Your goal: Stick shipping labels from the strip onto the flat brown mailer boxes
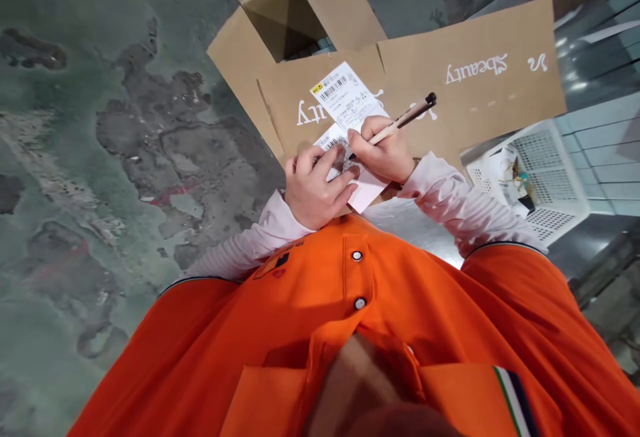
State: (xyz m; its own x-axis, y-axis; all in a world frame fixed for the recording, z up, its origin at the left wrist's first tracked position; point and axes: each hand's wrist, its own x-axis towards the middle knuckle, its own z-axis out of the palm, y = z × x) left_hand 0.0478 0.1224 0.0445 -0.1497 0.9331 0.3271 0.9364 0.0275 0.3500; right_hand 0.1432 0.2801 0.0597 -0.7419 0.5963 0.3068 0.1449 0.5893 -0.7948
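My right hand (383, 150) is closed round a pen (400, 120), its tip down on a white printed label (367, 187). With fingers spread, my left hand (320, 184) lies flat on the same label. Just beyond, a second label (345, 94) shows a barcode, small print and a yellow mark at one corner. Both papers rest on a brown cardboard box (285, 94) with white lettering, partly covered by the labels and my hands. The print under my fingers is hidden.
A long box flap (480, 50) stretches right, with an opening at the box's far side. Right of my right forearm, a white plastic basket (555, 170) holds small items I cannot make out. The worn green-grey floor (150, 124) lies to the left.
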